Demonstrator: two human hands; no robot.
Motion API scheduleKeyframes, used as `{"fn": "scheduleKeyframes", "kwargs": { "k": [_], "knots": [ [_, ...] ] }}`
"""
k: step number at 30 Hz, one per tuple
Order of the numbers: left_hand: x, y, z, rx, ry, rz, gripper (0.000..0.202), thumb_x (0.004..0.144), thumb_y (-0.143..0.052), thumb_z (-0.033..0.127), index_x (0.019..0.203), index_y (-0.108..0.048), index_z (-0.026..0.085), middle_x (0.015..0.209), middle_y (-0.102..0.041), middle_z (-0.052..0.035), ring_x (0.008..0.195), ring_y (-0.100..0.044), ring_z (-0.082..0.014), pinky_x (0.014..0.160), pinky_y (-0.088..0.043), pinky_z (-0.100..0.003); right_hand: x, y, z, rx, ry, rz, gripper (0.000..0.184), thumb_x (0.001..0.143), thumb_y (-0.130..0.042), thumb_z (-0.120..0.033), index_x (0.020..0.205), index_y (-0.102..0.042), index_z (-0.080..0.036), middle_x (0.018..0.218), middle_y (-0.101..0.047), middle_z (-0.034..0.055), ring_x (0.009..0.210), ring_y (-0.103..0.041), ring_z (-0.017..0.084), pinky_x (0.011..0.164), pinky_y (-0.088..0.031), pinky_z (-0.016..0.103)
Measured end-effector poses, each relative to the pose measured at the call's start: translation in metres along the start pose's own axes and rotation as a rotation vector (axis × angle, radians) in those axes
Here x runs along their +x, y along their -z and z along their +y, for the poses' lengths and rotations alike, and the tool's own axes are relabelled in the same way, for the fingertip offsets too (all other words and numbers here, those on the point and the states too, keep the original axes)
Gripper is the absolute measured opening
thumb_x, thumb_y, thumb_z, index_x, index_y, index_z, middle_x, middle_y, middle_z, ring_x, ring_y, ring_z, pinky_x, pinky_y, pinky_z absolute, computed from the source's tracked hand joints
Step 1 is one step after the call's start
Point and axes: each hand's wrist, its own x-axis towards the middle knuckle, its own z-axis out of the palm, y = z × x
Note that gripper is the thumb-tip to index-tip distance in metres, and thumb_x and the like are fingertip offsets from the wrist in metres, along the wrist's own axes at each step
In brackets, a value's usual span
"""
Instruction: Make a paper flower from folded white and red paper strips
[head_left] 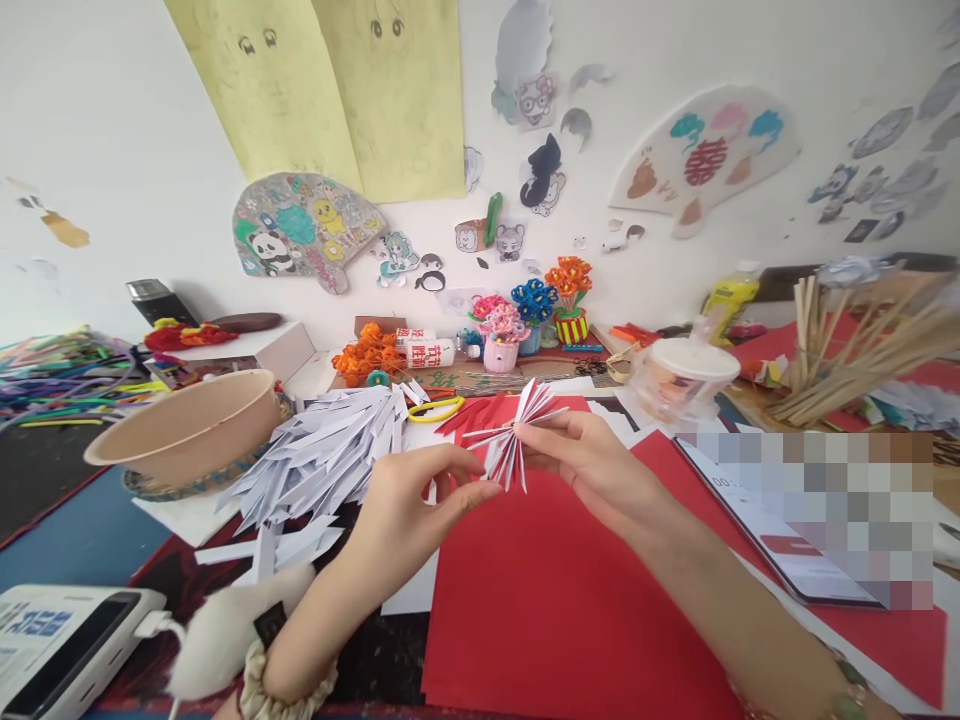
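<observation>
A spiky bundle of folded white paper strips (pixel 534 408), with reddish edges showing, is held up above the red paper (pixel 540 600). My right hand (pixel 581 462) pinches the bundle at its middle between thumb and fingers. From the left, my left hand (pixel 427 490) closes its thumb and forefinger at the lower spikes, its other fingers curled. Whether those tips press fully on the paper is hard to see. Left of the bundle lies a big heap of folded white paper pieces (pixel 322 450), with yellow-handled scissors (pixel 436 408) beside it.
A beige basin (pixel 187 430) stands on the left, behind a white device (pixel 67 645) with a cable. At the right are a tablet (pixel 757 520), a lidded tub (pixel 686 370) and wooden sticks (pixel 832 360). Small pots of craft flowers (pixel 502 335) stand along the wall.
</observation>
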Motion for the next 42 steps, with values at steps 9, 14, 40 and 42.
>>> {"fn": "scheduleKeyframes", "kwargs": {
  "k": [9,14,40,42],
  "knots": [
    [-0.01,-0.009,-0.004,0.382,-0.297,0.133,0.015,0.089,-0.062,0.013,0.103,-0.068,0.013,0.061,-0.067,0.0019,0.047,-0.057,-0.0098,0.05,-0.042,-0.023,-0.002,-0.002,-0.001,-0.034,0.006,0.034,0.023,0.079,-0.079,-0.035,0.093,-0.079,-0.017,0.087,-0.078,0.0068,0.078,-0.073,0.017,0.081,-0.058,0.032],
    [-0.009,-0.008,0.003,0.359,-0.268,0.173,0.008,0.092,-0.062,0.021,0.097,-0.065,0.015,0.064,-0.067,0.0025,0.051,-0.058,-0.0098,0.054,-0.042,-0.023,-0.002,-0.003,-0.002,-0.075,0.001,0.015,0.023,0.08,-0.078,-0.035,0.092,-0.079,-0.016,0.081,-0.078,0.0065,0.072,-0.072,0.016,0.073,-0.058,0.029],
    [-0.005,-0.016,0.0,0.606,-0.136,0.157,0.016,0.093,-0.055,0.015,0.079,-0.062,0.017,0.073,-0.064,-0.0021,0.07,-0.05,-0.0186,0.065,-0.036,-0.031,-0.004,-0.009,0.005,-0.483,-0.079,-0.096,0.044,0.07,-0.084,-0.028,0.112,-0.073,-0.02,0.093,-0.076,0.0055,0.086,-0.071,0.021,0.08,-0.057,0.034],
    [-0.006,-0.015,-0.001,0.635,-0.147,0.153,0.018,0.093,-0.055,0.016,0.077,-0.062,0.017,0.068,-0.063,-0.0011,0.068,-0.049,-0.0183,0.063,-0.034,-0.031,-0.004,-0.009,0.005,-0.517,-0.045,-0.126,0.04,0.072,-0.081,-0.024,0.111,-0.074,-0.02,0.095,-0.076,0.0058,0.087,-0.071,0.021,0.082,-0.057,0.035]
  ]
}}
